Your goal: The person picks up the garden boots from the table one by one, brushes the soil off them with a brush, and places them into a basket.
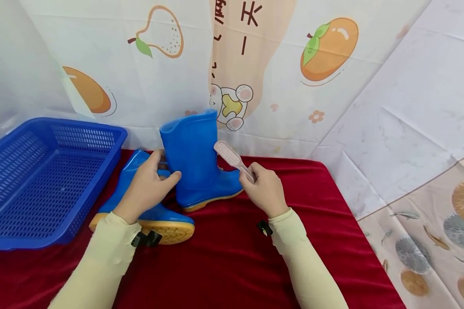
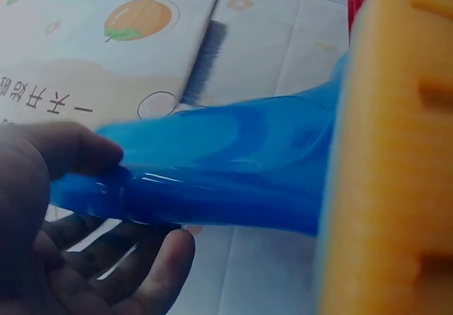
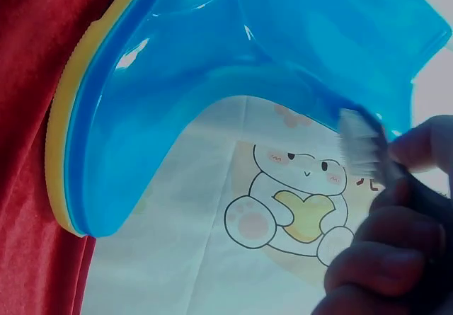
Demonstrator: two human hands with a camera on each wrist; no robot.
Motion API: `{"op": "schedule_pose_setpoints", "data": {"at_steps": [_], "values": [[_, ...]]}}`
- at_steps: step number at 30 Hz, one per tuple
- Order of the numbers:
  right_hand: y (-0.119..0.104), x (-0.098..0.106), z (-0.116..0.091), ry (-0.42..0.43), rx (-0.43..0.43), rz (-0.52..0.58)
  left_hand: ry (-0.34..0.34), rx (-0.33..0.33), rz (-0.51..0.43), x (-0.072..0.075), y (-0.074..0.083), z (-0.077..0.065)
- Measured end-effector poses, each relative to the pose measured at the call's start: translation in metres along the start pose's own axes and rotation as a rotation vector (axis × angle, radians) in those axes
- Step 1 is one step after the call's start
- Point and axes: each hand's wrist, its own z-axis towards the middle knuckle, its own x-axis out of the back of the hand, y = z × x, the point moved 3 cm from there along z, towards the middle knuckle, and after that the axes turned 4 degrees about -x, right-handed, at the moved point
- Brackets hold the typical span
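Note:
A blue rain boot [image 1: 196,159] with a yellow sole stands upright, toe to the right. My left hand [image 1: 148,180] grips the back of its shaft, thumb on the near side; the left wrist view shows fingers about the blue rubber. My right hand [image 1: 264,188] holds a pale pink brush [image 1: 230,155] by its handle. Its head lies beside the front of the shaft, and bristles [image 3: 359,145] show in the right wrist view. A second rain boot [image 1: 160,214] lies on its side under my left wrist, its yellow sole partly turned toward me.
A blue plastic basket [image 1: 117,133] with slotted walls sits at the left, close to the lying boot. Red cloth [image 1: 232,257] covers the table. A white printed curtain [image 1: 278,107] hangs right behind the upright boot, and the table's edge runs along the right.

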Motion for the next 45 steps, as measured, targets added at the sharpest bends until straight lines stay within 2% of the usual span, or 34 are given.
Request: {"op": "schedule_pose_setpoints", "data": {"at_steps": [3,8,13,18,26,33,40,45], "values": [[0.0,0.002,0.0,0.028,0.015,0.02,-0.023,-0.018,-0.035,-0.003,0.002,0.0],[0.001,0.004,0.0,0.067,0.05,0.065,-0.076,-0.009,-0.085,-0.005,0.003,-0.003],[0.0,0.006,0.0,0.112,0.074,0.099,-0.13,-0.057,-0.16,-0.011,0.0,-0.003],[-0.001,0.006,0.0,0.123,0.07,0.113,-0.152,-0.076,-0.174,-0.015,-0.003,-0.003],[0.0,0.006,0.0,0.14,0.088,0.154,-0.125,-0.065,-0.149,-0.015,-0.003,-0.002],[0.0,0.006,0.0,0.144,0.095,0.149,-0.07,-0.004,-0.066,-0.008,-0.001,-0.001],[-0.001,0.004,-0.002,0.092,0.089,0.134,-0.012,0.075,0.057,-0.005,-0.002,-0.002],[-0.001,0.003,-0.002,0.038,0.055,0.112,-0.014,0.069,0.052,-0.004,-0.001,-0.001]]}}
